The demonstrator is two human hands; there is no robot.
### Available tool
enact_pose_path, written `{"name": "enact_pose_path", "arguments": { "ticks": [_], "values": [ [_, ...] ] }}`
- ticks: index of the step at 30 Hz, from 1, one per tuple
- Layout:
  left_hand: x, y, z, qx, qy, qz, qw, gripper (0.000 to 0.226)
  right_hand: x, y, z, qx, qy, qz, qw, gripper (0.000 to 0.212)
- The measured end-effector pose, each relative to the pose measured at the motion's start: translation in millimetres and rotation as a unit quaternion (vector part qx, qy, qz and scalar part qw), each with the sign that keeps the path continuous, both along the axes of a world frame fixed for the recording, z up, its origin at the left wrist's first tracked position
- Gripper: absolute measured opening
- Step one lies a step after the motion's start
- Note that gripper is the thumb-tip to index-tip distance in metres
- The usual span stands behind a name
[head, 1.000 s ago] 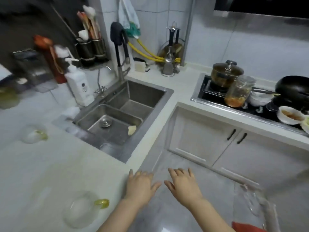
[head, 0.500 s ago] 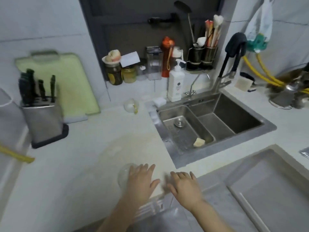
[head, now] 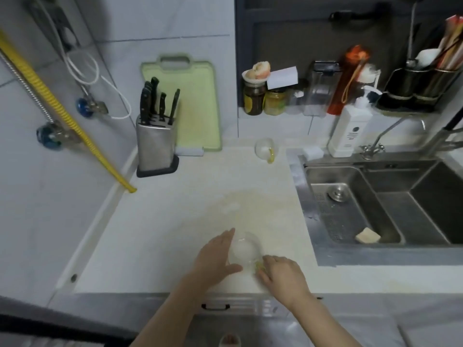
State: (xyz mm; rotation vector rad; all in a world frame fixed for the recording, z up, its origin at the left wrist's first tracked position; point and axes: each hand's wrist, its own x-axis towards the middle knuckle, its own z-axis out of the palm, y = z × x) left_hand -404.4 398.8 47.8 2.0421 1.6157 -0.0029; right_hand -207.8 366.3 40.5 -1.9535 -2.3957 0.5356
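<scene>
The glass cup [head: 245, 249] sits near the front edge of the table [head: 175, 221], left of the sink [head: 350, 256]. The left hand [head: 215, 256] wraps thumb and fingers round the cup's left side, likely to steady the slippery glass. The right hand [head: 280, 271] pinches the yellow handle [head: 258, 266] with curled fingers, probably to lift or turn it.

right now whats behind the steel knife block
A pale green plastic cutting board leans on the wall behind the knife block, which covers its lower left corner.
</scene>
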Motion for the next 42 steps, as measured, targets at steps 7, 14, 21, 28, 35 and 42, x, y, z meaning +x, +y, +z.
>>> {"name": "enact_pose_path", "arguments": {
  "ticks": [7,14,21,28,35,42],
  "values": [
    [-8.6,31.9,-10.1,-0.078,-0.119,-0.016,0.99,0.094,-13.4,12.2,2.1,-0.097,0.057,-0.08,0.99,0.037],
    [-15.3,63.3,-20.4,-0.083,-0.184,-0.007,0.979,0.087,-14.0,38.1,1.4,-0.159,0.166,-0.135,0.964,0.03],
    [-16.1,122.7,-0.7,-0.051,-0.233,0.021,0.971,0.082,-24.5,102.6,24.4,-0.097,0.194,-0.18,0.959,0.032],
    [1.5,191.5,28.6,-0.003,-0.255,0.063,0.965,0.088,-24.4,188.3,48.7,-0.036,0.205,-0.215,0.954,0.022],
    [14.7,256.1,41.4,0.022,-0.235,0.089,0.968,0.094,-24.2,260.3,55.1,-0.014,0.227,-0.196,0.954,0.032],
    [20.4,317.9,30.8,0.005,-0.233,0.139,0.962,0.096,-26.5,325.9,42.3,-0.011,0.217,-0.192,0.957,0.033]
  ]
}}
